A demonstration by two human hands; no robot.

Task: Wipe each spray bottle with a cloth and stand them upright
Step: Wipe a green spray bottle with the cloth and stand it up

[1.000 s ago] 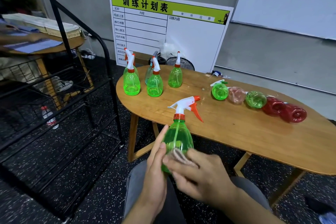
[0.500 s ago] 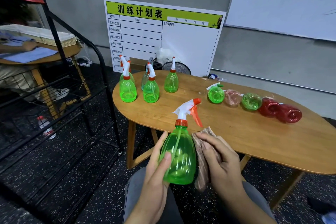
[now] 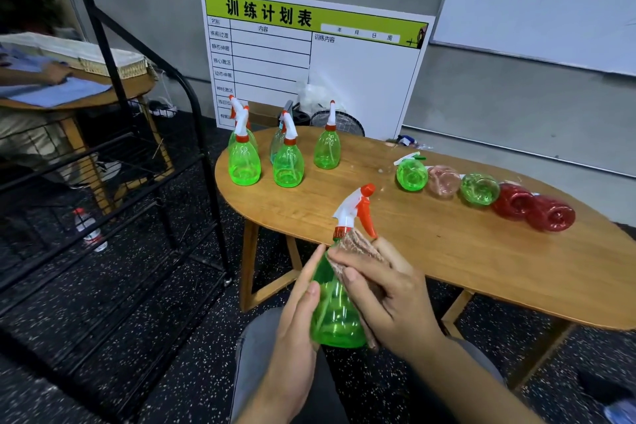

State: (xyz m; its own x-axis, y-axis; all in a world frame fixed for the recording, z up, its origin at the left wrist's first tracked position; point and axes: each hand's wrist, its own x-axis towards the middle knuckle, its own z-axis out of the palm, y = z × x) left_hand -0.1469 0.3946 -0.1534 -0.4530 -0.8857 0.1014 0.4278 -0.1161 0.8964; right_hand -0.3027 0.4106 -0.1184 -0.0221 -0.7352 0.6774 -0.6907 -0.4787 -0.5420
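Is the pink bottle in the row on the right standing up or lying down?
Lying down. The pink bottle rests on its side on the table, its round base facing the camera.

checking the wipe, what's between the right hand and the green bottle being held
In the head view, a brownish cloth lies between the right hand and the green spray bottle, pressed against its neck and side. The left hand holds the bottle directly.

Single head-worn wide-angle view, angled forward and down, close over hands, facing wooden table (image 3: 481,262) and grey wall (image 3: 481,107).
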